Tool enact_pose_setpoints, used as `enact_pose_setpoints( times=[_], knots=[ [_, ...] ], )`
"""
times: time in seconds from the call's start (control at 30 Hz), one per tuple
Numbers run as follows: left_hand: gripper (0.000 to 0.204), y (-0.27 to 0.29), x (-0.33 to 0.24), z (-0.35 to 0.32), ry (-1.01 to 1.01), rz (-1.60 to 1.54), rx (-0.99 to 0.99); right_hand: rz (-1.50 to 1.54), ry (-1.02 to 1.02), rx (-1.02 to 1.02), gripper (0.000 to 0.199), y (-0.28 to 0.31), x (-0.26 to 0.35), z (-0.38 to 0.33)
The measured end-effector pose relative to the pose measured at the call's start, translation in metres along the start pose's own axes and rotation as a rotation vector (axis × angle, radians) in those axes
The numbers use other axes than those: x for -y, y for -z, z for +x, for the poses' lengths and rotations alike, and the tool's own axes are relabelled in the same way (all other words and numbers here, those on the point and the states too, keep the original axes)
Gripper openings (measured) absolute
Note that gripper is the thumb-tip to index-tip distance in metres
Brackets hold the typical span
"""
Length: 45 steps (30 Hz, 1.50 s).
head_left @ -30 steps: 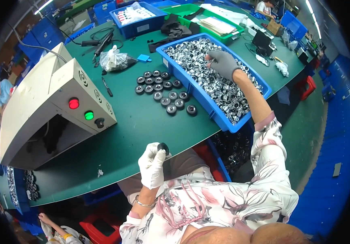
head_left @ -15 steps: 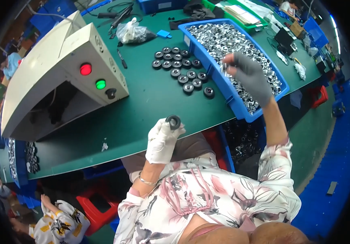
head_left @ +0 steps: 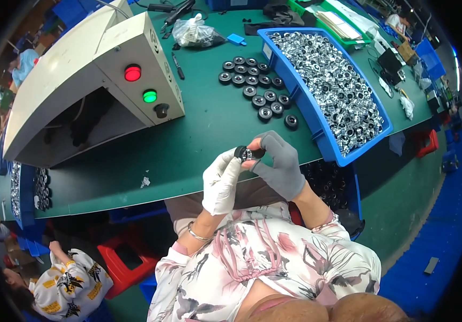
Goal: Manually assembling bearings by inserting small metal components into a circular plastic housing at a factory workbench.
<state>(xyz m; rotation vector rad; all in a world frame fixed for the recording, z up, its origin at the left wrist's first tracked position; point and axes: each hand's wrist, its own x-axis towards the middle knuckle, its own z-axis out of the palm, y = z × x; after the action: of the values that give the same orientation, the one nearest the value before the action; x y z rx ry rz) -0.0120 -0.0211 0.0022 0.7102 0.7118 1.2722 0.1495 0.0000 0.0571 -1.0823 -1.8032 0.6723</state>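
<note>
Right hand (head_left: 279,163) moved from blue bin (head_left: 316,121) to join left hand (head_left: 221,180); both grips clamped on small black ring part (head_left: 246,153), above desk (head_left: 198,134) edge. Judged light, rigid, smooth; best pinched at rim.

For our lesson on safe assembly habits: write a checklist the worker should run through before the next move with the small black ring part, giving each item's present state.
1. Black ring part held in both hands: ok.
2. Left hand and right hand gloved: ok.
3. Shiny insert seated squarely in the ring: cannot tell.
4. Blue bin of metal pieces within sight: ok.
5. Finished black rings grouped on the green table: ok.
</note>
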Motion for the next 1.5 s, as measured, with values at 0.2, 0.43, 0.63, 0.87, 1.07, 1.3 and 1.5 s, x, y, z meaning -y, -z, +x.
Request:
enact_pose_setpoints(
  times=[0.2, 0.43, 0.63, 0.87, 1.07, 1.3, 1.5],
  knots=[
    [0.026, 0.0, -0.005, 0.003, 0.005, -0.056, -0.017, -0.062, 0.143, 0.022, 0.027, -0.004, -0.002, 0.005],
    [0.024, 0.001, -0.003, 0.007, -0.021, 0.003, -0.106, 0.224, -0.077, -0.049, 0.019, -0.004, -0.012, -0.006],
    [0.023, -0.001, -0.001, 0.007, -0.006, -0.085, -0.153, 0.116, -0.062, 0.012, 0.022, -0.014, -0.012, -0.004],
    [0.031, -0.007, -0.011, 0.008, -0.034, 0.032, -0.167, 0.017, -0.037, 0.12, 0.016, -0.007, -0.016, 0.002],
    [0.042, 0.009, -0.024, 0.012, 0.06, 0.213, 0.09, 0.165, -0.178, 0.288, 0.023, -0.002, -0.029, 0.006],
    [0.037, 0.012, -0.026, 0.011, 0.026, 0.277, 0.08, 0.245, -0.167, 0.331, 0.023, 0.002, -0.029, 0.011],
    [0.032, 0.004, -0.036, 0.01, 0.005, 0.333, 0.074, 0.43, -0.28, 0.413, 0.021, 0.005, -0.037, 0.018]
  ],
)
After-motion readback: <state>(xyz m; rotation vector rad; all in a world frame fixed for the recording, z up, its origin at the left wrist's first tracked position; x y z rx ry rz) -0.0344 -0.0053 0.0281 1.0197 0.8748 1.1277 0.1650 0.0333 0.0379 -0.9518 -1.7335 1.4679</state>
